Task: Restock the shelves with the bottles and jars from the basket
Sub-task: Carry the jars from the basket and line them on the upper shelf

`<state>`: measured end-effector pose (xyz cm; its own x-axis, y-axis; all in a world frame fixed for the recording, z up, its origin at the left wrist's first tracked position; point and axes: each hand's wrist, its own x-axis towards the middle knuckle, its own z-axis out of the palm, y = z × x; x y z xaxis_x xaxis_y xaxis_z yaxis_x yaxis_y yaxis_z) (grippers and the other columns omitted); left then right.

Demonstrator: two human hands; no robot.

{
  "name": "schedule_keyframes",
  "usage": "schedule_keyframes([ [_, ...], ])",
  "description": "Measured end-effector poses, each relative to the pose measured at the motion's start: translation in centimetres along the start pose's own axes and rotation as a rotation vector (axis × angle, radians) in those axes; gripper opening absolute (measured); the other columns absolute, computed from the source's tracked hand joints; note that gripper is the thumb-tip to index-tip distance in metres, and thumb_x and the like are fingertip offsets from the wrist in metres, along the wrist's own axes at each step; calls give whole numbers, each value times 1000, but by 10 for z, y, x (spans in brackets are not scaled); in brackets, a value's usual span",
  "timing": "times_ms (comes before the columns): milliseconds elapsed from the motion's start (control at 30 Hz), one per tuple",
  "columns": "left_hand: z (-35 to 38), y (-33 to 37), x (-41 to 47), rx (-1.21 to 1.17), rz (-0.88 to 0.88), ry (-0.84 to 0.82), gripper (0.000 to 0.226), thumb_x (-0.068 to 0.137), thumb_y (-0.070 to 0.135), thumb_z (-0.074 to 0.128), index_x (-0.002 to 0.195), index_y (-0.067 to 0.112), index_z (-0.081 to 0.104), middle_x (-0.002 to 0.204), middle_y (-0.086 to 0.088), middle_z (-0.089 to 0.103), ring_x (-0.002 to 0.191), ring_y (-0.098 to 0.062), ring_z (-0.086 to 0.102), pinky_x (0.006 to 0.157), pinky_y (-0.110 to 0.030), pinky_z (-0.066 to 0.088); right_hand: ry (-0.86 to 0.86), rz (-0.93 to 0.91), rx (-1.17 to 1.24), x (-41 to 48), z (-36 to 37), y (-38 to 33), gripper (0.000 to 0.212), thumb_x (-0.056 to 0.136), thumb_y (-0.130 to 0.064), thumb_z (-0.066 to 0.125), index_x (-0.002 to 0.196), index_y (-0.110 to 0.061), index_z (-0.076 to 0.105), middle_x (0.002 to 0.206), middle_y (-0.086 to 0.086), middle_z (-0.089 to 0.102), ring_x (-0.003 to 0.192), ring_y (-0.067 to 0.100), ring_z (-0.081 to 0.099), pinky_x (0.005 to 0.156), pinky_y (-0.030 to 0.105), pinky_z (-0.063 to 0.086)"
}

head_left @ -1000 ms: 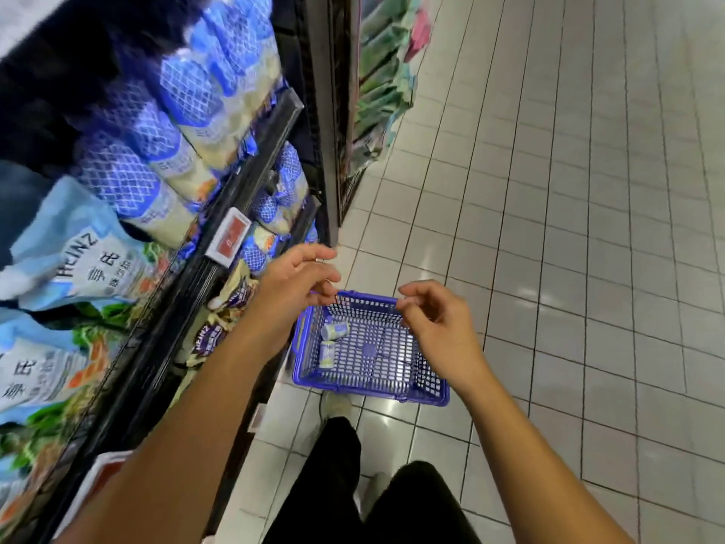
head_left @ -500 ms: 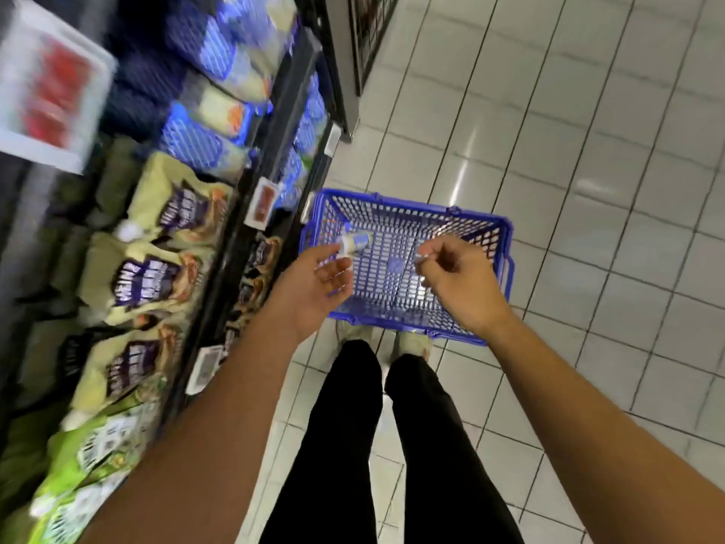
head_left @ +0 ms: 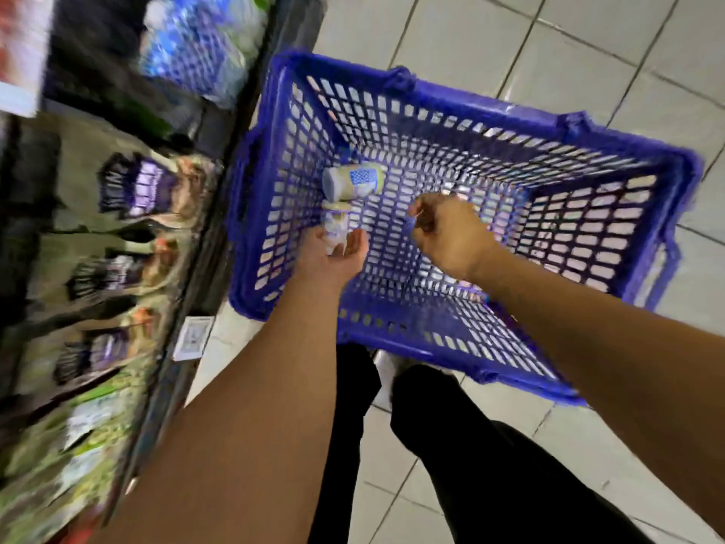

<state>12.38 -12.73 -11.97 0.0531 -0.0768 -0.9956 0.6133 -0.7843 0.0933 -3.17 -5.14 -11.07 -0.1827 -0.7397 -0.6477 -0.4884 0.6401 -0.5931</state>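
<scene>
Shelves: left of my left hand, running along the frame edge. They are badly smeared and cut off at the top and bottom.
Pouches: on the shelves, well left of my left hand. They have dark purple labels, and I make out three, though the blur hides the print and any others.
Blue-and-white packs: on the shelf above the pouches, too blurred to count.
Price tag: one, on the shelf edge below and left of my left hand. Its text is unreadable.
Basket: one, blue, mesh-sided, standing on the floor. Both my hands are inside it, and my right forearm hides part of its near wall.
Upper jar: lying on its side in the basket, just beyond my left hand.
Lower jar: touching the upper jar, its near end hidden in my left hand. That makes two jars in all.
Left hand: cupped palm up, fingers on either side of the lower jar. Through the blur I cannot tell whether they grip it.
Right hand: just right of the jars, loosely clenched, with nothing visible in it.
Legs: two, in black, below both hands.
Floor: pale tiles, right of and beyond my right hand.
</scene>
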Motion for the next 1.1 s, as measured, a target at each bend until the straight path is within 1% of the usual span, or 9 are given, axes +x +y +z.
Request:
schedule_keyframes([
  [100,6,3,46,263,78,112,38,96,37,58,114,3,62,87,-7,54,82,-17,54,99,-35,40,-65,-8,-116,40,12,15,32,88,-8,62,120,-8,58,102,13,67,96,32,64,83,32,46],
  [167,13,-1,62,469,155,211,73,81,57,71,134,11,53,88,0,43,69,0,32,98,-36,35,-79,-36,-181,67,19,18,43,89,-10,65,131,-9,52,124,17,62,112,35,59,91,32,44],
  [200,13,-6,73,448,255,256,80,78,60,71,139,12,49,95,0,41,67,2,24,62,-22,9,-78,-61,-210,79,22,17,48,89,-9,65,134,-9,50,130,18,59,117,36,56,94,34,44],
  [233,8,-6,81,376,270,268,78,81,59,70,139,11,49,102,-1,42,71,3,28,94,-10,12,-69,-93,-237,92,26,15,52,88,-8,66,137,-9,48,132,19,57,120,37,55,96,36,46],
  [300,8,-1,100,64,74,67,51,95,50,57,118,5,61,101,-13,55,92,-13,52,113,-36,33,-53,-151,-263,114,33,11,57,87,-7,65,141,-9,46,134,20,55,122,39,53,97,42,47],
  [400,15,-2,119,-282,-172,-20,55,102,51,38,90,4,63,78,-21,66,92,-29,58,90,-52,47,-77,-175,-288,145,45,7,65,87,-13,66,146,-13,40,138,17,51,125,37,51,98,45,48],
  [633,19,-7,139,-192,-163,120,57,99,57,39,107,6,64,105,-13,62,105,-25,61,90,-40,53,-77,-169,-374,172,70,16,89,82,-24,79,155,-13,28,147,12,43,130,37,47,98,50,49],
  [867,12,-14,140,-139,-32,150,54,98,53,47,136,15,54,138,-12,55,124,-32,55,88,-49,49,-79,-130,-253,153,68,35,65,76,-29,82,131,-8,53,123,15,58,109,35,57,89,46,51],
  [1100,-2,-30,94,268,36,59,45,93,41,56,124,9,58,120,-16,58,104,-29,61,94,-48,53,-100,167,225,85,49,55,30,74,-39,83,92,-19,69,74,-4,67,65,10,61,57,26,44],
])
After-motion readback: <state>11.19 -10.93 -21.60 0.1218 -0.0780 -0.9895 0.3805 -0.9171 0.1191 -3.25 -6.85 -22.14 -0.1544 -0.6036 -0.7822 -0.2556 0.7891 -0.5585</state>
